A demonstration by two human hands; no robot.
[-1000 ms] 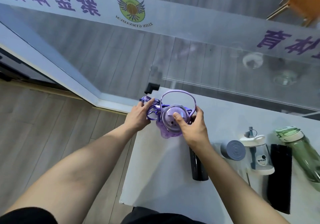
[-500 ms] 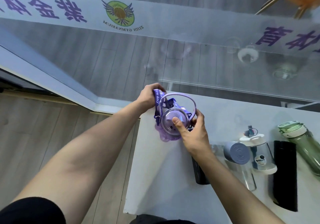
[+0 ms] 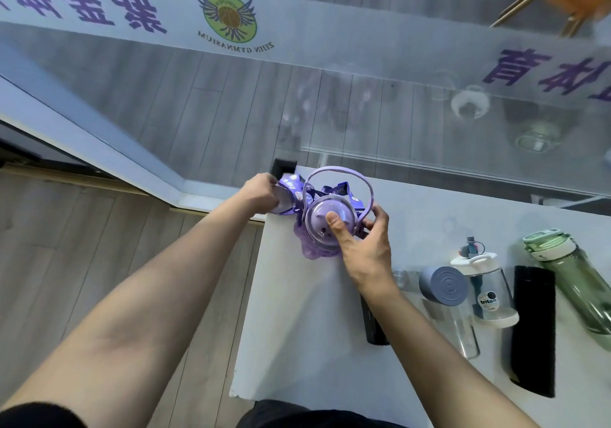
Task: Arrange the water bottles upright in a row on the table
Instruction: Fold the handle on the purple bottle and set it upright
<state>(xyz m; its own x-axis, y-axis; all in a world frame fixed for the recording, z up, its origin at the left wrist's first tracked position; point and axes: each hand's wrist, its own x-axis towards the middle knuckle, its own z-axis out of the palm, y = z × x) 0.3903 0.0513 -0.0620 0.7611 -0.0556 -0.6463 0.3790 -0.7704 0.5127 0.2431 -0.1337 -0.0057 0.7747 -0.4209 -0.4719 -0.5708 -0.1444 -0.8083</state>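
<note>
Purple water bottle point(image 3: 322, 236) stands upright at the far left corner of the white tabletop point(image 3: 297, 322), seen from above, its domed lid facing the camera and its hoop handle point(image 3: 337, 176) arching over the far side. The right hand point(image 3: 358, 246) grips it from the near right: the thumb lies across the lid and the fingers point(image 3: 380, 219) curl round the lid's right edge by the handle. The left hand point(image 3: 261, 193), just left of the bottle at the tabletop's edge, has its fingers closed on the purple printed strap point(image 3: 292, 189) that trails from the bottle's neck.

To the right of the purple bottle, the other bottles stand in a line along the tabletop: a dark bottle point(image 3: 375, 325) partly hidden under the right forearm, a clear bottle with a grey round lid point(image 3: 444, 285), a clear bottle with a white cap point(image 3: 489, 295) and a "tritan" label, a black bottle point(image 3: 532, 328), and farthest right a green bottle point(image 3: 575, 279) cut off by the picture's edge. Beyond the purple bottle runs a glass wall point(image 3: 363, 103) with reflections of the bottles.
</note>
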